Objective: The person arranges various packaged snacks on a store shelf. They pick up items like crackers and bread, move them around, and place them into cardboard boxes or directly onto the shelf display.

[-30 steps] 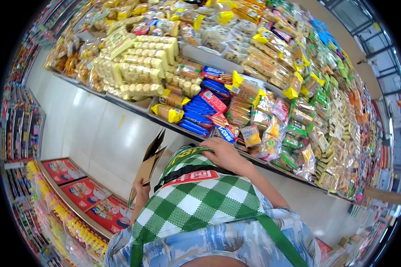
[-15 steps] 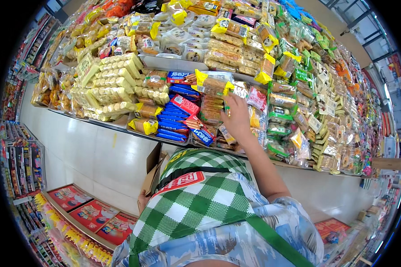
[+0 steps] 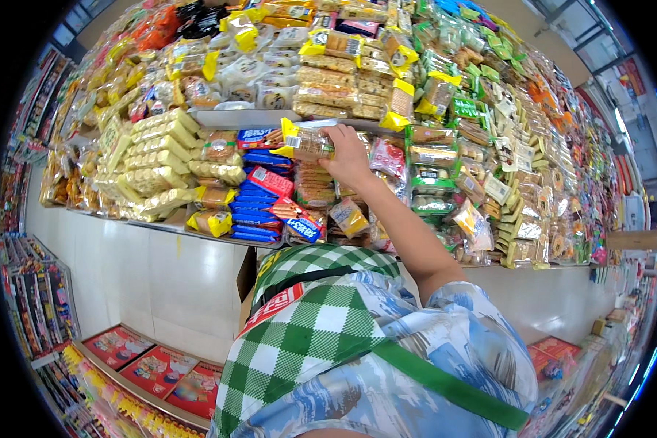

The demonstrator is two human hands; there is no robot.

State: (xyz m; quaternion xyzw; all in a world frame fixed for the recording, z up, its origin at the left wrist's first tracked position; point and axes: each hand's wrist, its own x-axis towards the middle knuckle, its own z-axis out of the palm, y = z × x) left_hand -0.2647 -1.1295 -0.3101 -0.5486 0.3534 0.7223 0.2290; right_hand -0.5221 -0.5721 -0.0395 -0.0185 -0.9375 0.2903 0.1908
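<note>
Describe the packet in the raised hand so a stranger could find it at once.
Start at the long snack shelf above the white panels, then find the stack of blue packets. Just above and right of them, the right hand grips a clear packet of brown biscuits. Unlike its neighbours, it is lifted off the stack.

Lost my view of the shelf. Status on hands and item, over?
Right hand shut on clear snack packet with yellow tag, up at the shelf edge. Left hand out of view. Stacked packets crowd beneath.
</note>
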